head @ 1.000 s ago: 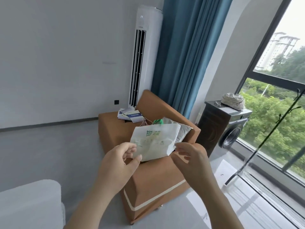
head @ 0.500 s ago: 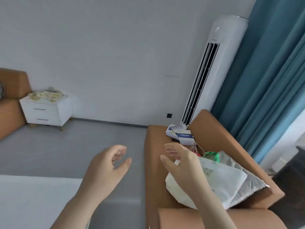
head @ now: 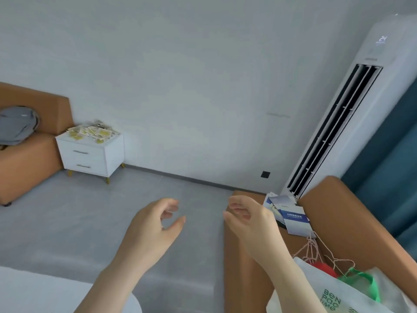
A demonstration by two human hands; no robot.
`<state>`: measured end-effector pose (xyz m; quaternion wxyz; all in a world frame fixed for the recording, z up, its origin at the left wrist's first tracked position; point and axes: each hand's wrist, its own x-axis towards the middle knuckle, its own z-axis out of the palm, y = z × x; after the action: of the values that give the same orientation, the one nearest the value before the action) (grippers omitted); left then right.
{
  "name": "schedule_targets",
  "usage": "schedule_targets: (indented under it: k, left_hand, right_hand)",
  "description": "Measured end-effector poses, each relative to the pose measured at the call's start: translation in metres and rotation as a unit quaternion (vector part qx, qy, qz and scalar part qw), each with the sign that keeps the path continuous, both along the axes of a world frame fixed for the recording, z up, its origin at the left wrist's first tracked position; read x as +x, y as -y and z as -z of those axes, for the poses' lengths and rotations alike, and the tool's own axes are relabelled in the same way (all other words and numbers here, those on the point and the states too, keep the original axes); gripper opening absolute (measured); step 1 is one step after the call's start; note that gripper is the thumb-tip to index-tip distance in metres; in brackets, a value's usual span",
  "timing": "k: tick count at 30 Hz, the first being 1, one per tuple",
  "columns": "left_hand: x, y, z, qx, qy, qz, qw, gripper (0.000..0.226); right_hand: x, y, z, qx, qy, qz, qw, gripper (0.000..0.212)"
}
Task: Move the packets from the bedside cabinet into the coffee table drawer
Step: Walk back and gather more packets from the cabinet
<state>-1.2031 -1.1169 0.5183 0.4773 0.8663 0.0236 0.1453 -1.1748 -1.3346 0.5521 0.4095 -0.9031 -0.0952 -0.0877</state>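
Several yellow-and-white packets point(head: 91, 132) lie in a loose heap on top of the white two-drawer bedside cabinet point(head: 90, 158), which stands against the far wall at the left. My left hand point(head: 155, 224) floats in mid-frame over the grey floor, fingers curled and apart, holding nothing. My right hand point(head: 250, 219) hovers beside it, over the edge of an orange sofa seat point(head: 243, 263), also with nothing in it. Both hands are far from the cabinet. No coffee table drawer is in sight.
A white bag with green handles point(head: 343, 292) lies on the orange sofa seat at lower right, near blue-and-white booklets point(head: 291, 219). A tall white air conditioner point(head: 352, 114) stands by a teal curtain point(head: 392, 168). Another orange sofa point(head: 27, 161) with a grey cushion point(head: 18, 124) sits beside the cabinet. A white surface point(head: 45, 294) fills the lower-left corner.
The view has swung left from the window and sofa toward the wall, bringing the bedside cabinet closer into sight. The white bag, held a second ago, now lies on the sofa; both hands are free.
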Motion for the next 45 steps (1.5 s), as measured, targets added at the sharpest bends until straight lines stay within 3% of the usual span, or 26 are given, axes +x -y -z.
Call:
schedule_targets:
  k: [6,23,45]
  left_hand:
    - [0.102,-0.047,0.012,-0.002,-0.01,-0.028,1.0,0.029]
    - [0.384,-0.216,0.019,-0.002,-0.035,-0.18,0.983,0.028]
    - [0.729,-0.542,0.042,0.017,-0.104,-0.24,0.965,0.031]
  right_hand:
    - [0.121,-0.043,0.001,-0.015,0.001,-0.019,1.0,0.028]
    - [0.469,-0.242,0.015,-0.026,-0.023,-0.202,0.979,0.034]
    - [0.84,-0.582,0.066,-0.005,-0.088,-0.241,0.967,0.035]
